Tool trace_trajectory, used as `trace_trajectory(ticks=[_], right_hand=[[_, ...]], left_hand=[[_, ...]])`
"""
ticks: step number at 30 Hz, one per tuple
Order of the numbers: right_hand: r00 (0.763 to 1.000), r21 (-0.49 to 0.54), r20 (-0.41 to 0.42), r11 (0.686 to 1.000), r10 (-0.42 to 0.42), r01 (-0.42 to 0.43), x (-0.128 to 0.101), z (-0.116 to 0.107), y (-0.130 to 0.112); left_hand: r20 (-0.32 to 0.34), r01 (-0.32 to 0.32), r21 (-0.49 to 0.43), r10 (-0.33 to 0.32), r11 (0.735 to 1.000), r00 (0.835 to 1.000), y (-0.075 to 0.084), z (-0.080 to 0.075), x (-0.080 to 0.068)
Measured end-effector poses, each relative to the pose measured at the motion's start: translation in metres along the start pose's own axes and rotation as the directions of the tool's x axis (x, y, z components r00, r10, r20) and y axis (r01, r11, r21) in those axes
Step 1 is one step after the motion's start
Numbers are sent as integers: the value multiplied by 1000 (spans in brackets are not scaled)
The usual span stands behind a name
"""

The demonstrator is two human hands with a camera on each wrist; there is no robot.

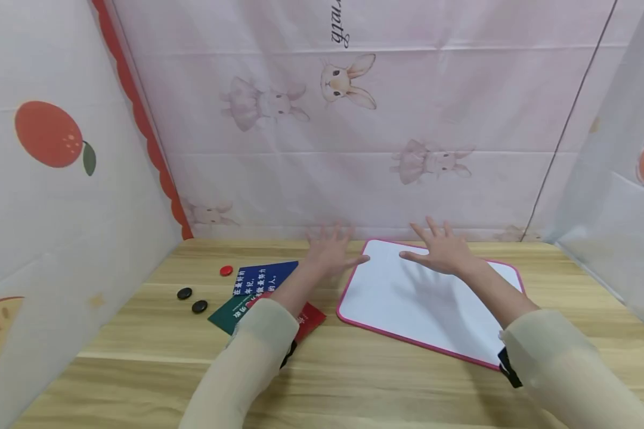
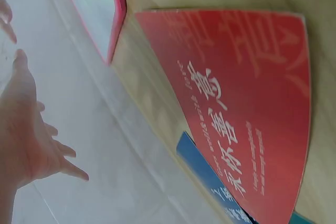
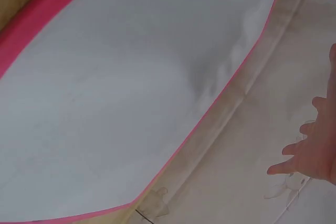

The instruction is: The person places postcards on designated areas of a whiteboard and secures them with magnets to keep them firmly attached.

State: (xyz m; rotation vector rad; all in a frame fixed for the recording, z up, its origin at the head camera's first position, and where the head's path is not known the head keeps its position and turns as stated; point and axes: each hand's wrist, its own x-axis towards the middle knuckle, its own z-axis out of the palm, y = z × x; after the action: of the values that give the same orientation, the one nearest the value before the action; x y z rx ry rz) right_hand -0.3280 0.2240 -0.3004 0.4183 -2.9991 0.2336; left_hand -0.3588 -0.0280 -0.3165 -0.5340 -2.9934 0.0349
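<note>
Both hands are held spread and empty above the table point(image 1: 354, 381): the left hand point(image 1: 330, 255) over the cards point(image 1: 263, 278), the right hand point(image 1: 444, 250) over the whiteboard point(image 1: 408, 304) near its far edge.

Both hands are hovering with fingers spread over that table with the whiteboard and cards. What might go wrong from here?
The left hand hangs over the blue card, and its sleeve hides part of the red card and green card; a low sweep may scatter the loosely overlapped stack. The right hand hovers above the pink-rimmed whiteboard, which lies askew and could slide if nudged. The small black discs and red disc lie loose and might get knocked away.
</note>
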Motion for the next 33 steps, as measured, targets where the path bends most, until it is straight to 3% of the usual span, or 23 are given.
trace_trajectory(ticks=[11, 19, 27, 33], right_hand=[[999, 30, -29, 999, -19, 20, -22, -3, 8], [999, 54, -26, 998, -26, 27, -34, -3, 7], [999, 100, -36, 995, -21, 25, -52, -9, 10], [1000, 98, -26, 995, -7, 10, -62, -10, 19]], left_hand=[[-20, -102, -18, 101, 995, 995, 16, 1, -9], [-22, -103, -113, 101, 988, 995, 25, 3, -17], [-34, -124, -138, 121, 983, 992, 36, 7, -20], [-2, -127, -188, 129, 974, 992, 40, 11, -25]])
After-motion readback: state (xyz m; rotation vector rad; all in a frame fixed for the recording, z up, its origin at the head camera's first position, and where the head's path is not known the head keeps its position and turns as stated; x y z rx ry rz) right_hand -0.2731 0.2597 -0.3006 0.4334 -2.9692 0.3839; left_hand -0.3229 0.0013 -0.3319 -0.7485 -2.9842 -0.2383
